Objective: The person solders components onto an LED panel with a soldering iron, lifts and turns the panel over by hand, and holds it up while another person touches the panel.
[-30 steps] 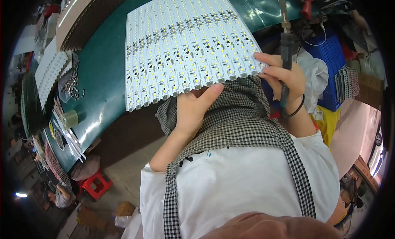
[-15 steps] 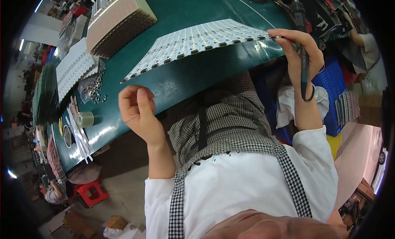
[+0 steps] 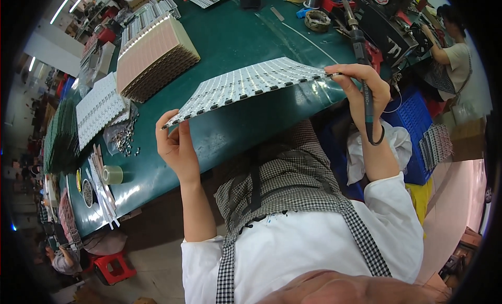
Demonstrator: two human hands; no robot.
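Note:
A white circuit board panel [image 3: 251, 84] with rows of small parts and black pieces along its near edge is held raised above the green table. My left hand [image 3: 178, 150] pinches its left corner between thumb and fingers. At the opposite corner, my right hand [image 3: 363, 89] grips the panel with thumb and forefinger. A black soldering iron [image 3: 367, 100] with a teal band also lies along my right hand, its metal end pointing away and its cord looping near the wrist. How the other fingers hold the iron is partly hidden.
On the green table [image 3: 230, 32] stand a thick stack of panels [image 3: 157, 58], white panels [image 3: 99, 110], a bag of small metal parts [image 3: 123, 136] and a tape roll [image 3: 112, 174]. A solder spool [image 3: 312, 0] sits far right. Blue crates [image 3: 413, 121] stand at right; another person [image 3: 455, 53] sits beyond.
My left hand has come up to the panel's left corner and closed on it; before, it was apart from it. The panel, right hand and iron appear lower in view, shifted slightly left.

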